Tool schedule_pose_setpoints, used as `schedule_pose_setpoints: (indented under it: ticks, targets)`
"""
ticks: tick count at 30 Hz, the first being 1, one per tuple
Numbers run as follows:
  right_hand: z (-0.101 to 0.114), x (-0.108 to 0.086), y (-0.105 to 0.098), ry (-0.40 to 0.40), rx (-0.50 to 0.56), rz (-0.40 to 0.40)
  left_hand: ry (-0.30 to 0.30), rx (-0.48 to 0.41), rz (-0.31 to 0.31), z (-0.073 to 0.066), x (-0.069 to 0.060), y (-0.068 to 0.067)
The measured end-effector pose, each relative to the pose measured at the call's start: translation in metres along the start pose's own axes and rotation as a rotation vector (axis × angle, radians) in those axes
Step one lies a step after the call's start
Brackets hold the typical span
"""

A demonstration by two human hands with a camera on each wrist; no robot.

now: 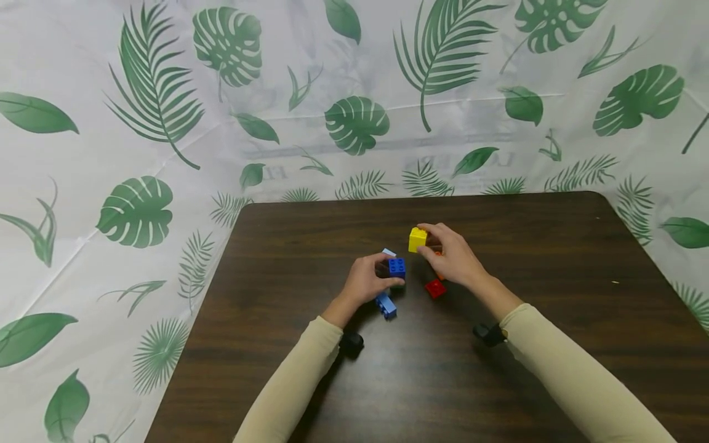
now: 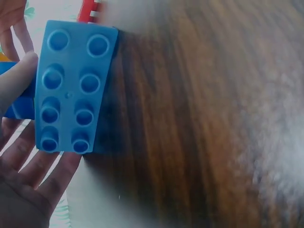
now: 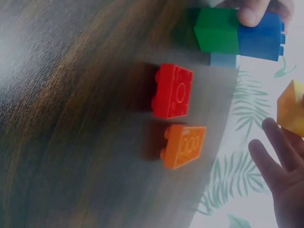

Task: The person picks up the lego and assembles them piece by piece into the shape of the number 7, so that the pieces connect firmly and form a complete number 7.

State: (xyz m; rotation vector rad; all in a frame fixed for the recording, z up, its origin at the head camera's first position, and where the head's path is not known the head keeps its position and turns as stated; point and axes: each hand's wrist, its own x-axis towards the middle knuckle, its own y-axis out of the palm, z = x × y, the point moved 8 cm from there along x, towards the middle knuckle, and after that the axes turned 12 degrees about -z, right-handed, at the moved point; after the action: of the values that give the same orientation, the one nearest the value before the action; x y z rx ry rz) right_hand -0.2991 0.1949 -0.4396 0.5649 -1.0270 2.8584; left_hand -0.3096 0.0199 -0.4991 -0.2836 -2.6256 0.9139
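My left hand grips a dark blue brick, studs up. In the right wrist view that blue brick sits joined to a green brick. My right hand pinches a yellow brick between thumb and fingers, held up to the right of and behind the blue one. A light blue brick lies on the table just in front of my left hand; in the left wrist view its studs face the camera.
A red brick lies between the hands, nearer the front. An orange brick is beside it, partly under my right hand in the head view. Another light blue piece shows behind my left hand. The dark wooden table meets a leaf-patterned cloth.
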Motion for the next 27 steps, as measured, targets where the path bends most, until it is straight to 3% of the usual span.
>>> schedule_pose_setpoints:
  ticks: [5,12,16,27]
  targets:
    - [0.003,-0.003,-0.001,0.017,-0.011,0.010,-0.026,-0.097,0.019,0.004,-0.003,0.001]
    - [0.018,-0.008,0.003,-0.019,0.011,0.032,0.000,-0.220,0.013,0.001,-0.004,0.000]
    - [0.026,-0.012,0.009,-0.060,0.017,0.044,0.008,-0.232,0.040,-0.001,-0.004,0.003]
    - [0.038,-0.021,0.024,-0.208,-0.050,0.082,0.022,-0.255,0.040,0.001,-0.002,0.002]
